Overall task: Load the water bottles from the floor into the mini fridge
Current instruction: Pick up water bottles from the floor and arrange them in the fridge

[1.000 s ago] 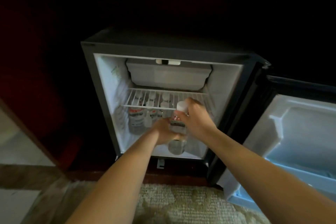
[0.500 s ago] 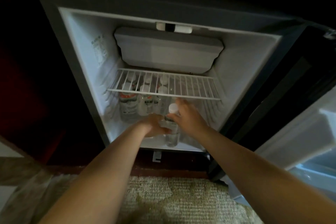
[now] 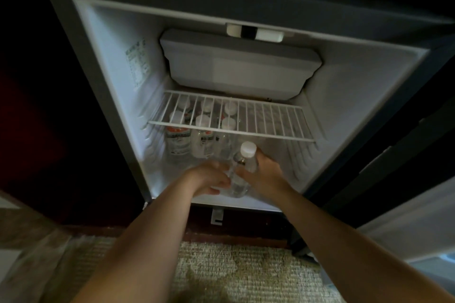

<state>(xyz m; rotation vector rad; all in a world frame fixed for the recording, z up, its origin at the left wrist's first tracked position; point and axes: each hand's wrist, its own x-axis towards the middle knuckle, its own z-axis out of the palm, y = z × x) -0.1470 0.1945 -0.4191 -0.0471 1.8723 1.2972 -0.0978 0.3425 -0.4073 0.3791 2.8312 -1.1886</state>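
Bottle in hand: your water bottle [image 3: 237, 183] is clear with a white cap. It's tilted, cap leaning far and a bit right, at the near edge of the mini fridge's [image 3: 115, 61] lower compartment, under the wire shelf [image 3: 270, 119]. Can't tell if its base is touching the fridge floor yet.
Left hand: your left hand [image 3: 209, 178] has its fingers curled round the lower body from the left.
Right hand: your right hand [image 3: 266, 172] wraps the upper body just below the cap from the right, fingers closed onto it.
Loaded bottles: the loaded bottles [image 3: 179, 141] stand upright in rows at the far left of the same compartment, caps showing through the shelf wires.
What could bite you: the cap sits just below the shelf's near rail, so standing the bottle up too early will probably knock it on the wire. Shove left too hard and you'd likely bump the standing row, which could domino. Let go while it's tilted and it probably tips, maybe rolling out onto the rug [image 3: 246, 273].
In the way: mainly that shelf and the row on the left. I'd aim just right of the row.
Around: freezer box [image 3: 241, 64] up top at the far wall, sticker [image 3: 138, 61] on the left wall, door [image 3: 406, 216] swung open on the right.
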